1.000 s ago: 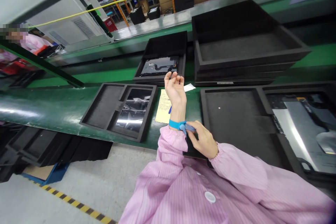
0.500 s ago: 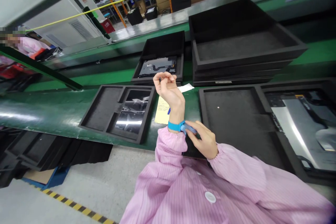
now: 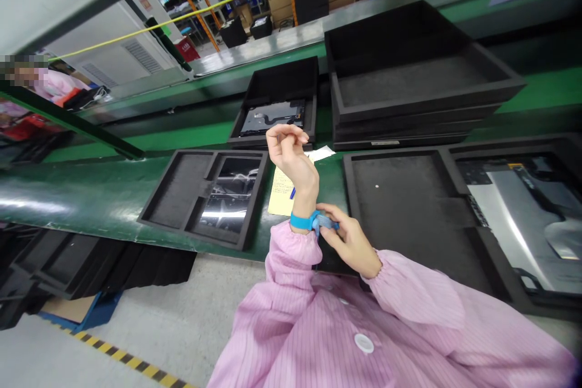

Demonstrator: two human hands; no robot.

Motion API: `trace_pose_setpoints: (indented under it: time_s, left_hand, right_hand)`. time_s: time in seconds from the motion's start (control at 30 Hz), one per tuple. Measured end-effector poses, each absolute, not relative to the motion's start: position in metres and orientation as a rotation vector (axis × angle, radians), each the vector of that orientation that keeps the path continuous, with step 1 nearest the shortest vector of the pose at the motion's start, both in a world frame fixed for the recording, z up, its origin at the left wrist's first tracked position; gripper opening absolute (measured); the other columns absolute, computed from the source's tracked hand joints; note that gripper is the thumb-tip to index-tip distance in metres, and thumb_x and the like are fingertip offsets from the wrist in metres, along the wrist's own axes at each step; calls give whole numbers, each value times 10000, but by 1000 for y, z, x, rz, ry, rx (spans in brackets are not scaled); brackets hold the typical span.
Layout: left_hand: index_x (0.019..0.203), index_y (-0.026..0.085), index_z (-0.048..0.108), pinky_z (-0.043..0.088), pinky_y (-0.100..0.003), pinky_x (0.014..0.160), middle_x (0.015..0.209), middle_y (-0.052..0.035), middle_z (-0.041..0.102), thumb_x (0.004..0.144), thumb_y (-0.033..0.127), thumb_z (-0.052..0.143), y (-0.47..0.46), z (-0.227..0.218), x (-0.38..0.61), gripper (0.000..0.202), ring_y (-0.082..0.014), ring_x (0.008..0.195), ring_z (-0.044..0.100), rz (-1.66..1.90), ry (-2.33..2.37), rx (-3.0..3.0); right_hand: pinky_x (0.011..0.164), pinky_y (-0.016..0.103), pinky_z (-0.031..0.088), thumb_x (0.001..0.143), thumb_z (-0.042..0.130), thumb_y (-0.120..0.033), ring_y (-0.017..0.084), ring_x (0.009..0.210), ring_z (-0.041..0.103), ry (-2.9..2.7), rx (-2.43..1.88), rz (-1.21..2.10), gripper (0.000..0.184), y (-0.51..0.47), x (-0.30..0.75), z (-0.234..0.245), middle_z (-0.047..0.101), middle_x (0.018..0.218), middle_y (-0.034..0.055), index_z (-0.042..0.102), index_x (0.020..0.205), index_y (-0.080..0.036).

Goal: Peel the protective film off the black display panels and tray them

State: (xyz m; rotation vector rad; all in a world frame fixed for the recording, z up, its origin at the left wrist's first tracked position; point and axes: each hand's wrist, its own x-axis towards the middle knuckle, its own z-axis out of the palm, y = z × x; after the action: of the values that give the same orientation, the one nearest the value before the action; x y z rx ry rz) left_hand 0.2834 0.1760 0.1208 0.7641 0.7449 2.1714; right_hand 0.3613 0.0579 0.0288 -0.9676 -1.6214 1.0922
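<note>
My left hand is raised over the bench, palm turned toward me, its fingers loosely bent and holding nothing. Around that wrist runs a blue wrist strap. My right hand pinches the strap's loose blue end, just right of the buckle, between thumb and fingers. Beneath the left hand lies a yellow note sheet with handwriting, and a blue pen partly covered by the forearm. A white paper sticks out behind the hand.
A black foam tray with a glossy dark panel lies left. A larger tray on the right holds a silver screen part. Stacked black trays and another tray stand behind. A person is at far left.
My right fingers have shifted slightly on the strap's end, with the index finger raised nearer the left wrist. The left hand has hardly moved.
</note>
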Motion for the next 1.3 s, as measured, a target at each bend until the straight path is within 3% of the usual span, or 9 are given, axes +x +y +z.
trace_pose_setpoints:
  time_s: [0.13,0.4,0.57,0.63,0.7,0.83,0.97,1.2,1.3]
  left_hand:
    - [707,203,494,379,-222,567,625,39,500,745,-12,389,170,120,290,243,-80,521,444,2229,758,1055]
    - [762,191,542,428,-221,564,697,13,570,823,26,359,169,97,299,255,-90,583,541,2039,788,1900]
    - [894,161,596,459,-301,679,811,-53,643,831,23,337,162,94,310,300,-175,741,616,1020,1082,2742]
    - [950,148,610,451,-325,694,855,-73,656,820,10,345,157,94,315,325,-206,785,629,645,1139,2750]
    - [949,145,612,448,-341,714,882,-83,665,795,9,361,156,89,317,325,-226,821,636,566,1110,2560]
    - [866,177,594,466,-309,711,841,-46,684,767,52,376,163,74,317,270,-193,803,650,683,1012,2230]
    - [888,173,542,506,-243,688,824,-37,681,748,46,312,178,70,315,297,-117,718,658,841,944,1994]
    - [754,183,482,484,-201,611,708,8,570,709,78,398,197,86,295,142,-64,551,555,1874,1023,1086]
    - [750,198,430,453,-180,607,714,16,511,739,65,344,199,84,287,159,-61,581,527,2032,1141,1094]
  right_hand:
    - [630,246,486,851,523,-449,139,698,575,-1623,-964,1287,393,62,366,35,597,794,30,538,1098,-144]
    - [736,295,523,728,694,-504,179,768,616,-1441,-1091,1407,388,67,367,24,638,814,56,578,841,-151]
    - [888,368,541,675,731,-562,244,935,649,-1339,-950,1598,505,72,374,14,673,954,109,629,920,-132]
    - [907,385,537,684,738,-541,251,947,651,-1307,-924,1634,499,72,376,11,672,976,120,628,943,-130]
    - [934,385,524,694,741,-524,248,985,641,-1277,-911,1638,490,71,377,9,664,1017,121,614,966,-136]
    - [971,354,500,703,741,-521,225,1064,609,-1243,-880,1653,527,70,372,5,630,1120,114,583,1047,-154]
    - [906,321,517,748,661,-611,196,976,624,-1198,-894,1633,503,65,368,5,637,1024,95,565,960,-165]
    - [789,279,494,817,587,-585,143,757,594,-1222,-1094,1445,432,44,359,28,610,864,47,550,934,-170]
    - [777,274,477,782,650,-541,132,710,567,-1269,-1169,1438,406,45,356,33,578,798,24,544,890,-164]
